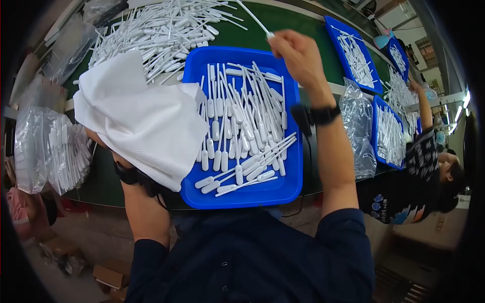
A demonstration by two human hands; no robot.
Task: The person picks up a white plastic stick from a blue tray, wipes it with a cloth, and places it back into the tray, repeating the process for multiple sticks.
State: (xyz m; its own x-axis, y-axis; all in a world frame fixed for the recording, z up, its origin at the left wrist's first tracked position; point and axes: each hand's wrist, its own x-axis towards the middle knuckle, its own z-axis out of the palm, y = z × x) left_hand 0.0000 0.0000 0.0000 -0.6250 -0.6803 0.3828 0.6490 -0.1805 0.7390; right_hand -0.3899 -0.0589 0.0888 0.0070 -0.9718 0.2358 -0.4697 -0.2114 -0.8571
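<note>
My right hand (pixel 298 53) is raised past the far right corner of a blue tray (pixel 242 201), its fingers pinched on the bulb end of a white plastic dropper pipette (pixel 254 18). The pipette's thin stem slants up and to the left. Many similar pipettes (pixel 242 126) lie in the tray, most with bulbs toward me, some crosswise near the front. A white cloth (pixel 139 118) drapes over my left hand and the tray's left edge. Only a bit of that hand (pixel 95 137) shows below the cloth; its fingers are hidden.
A large loose heap of pipettes (pixel 161 33) covers the far left of the green table (pixel 255 38). Clear bags (pixel 55 146) stand at left, one packed with pipettes. At right lie an empty-looking clear bag (pixel 356 131), more blue trays (pixel 376 86) and a co-worker (pixel 409 182).
</note>
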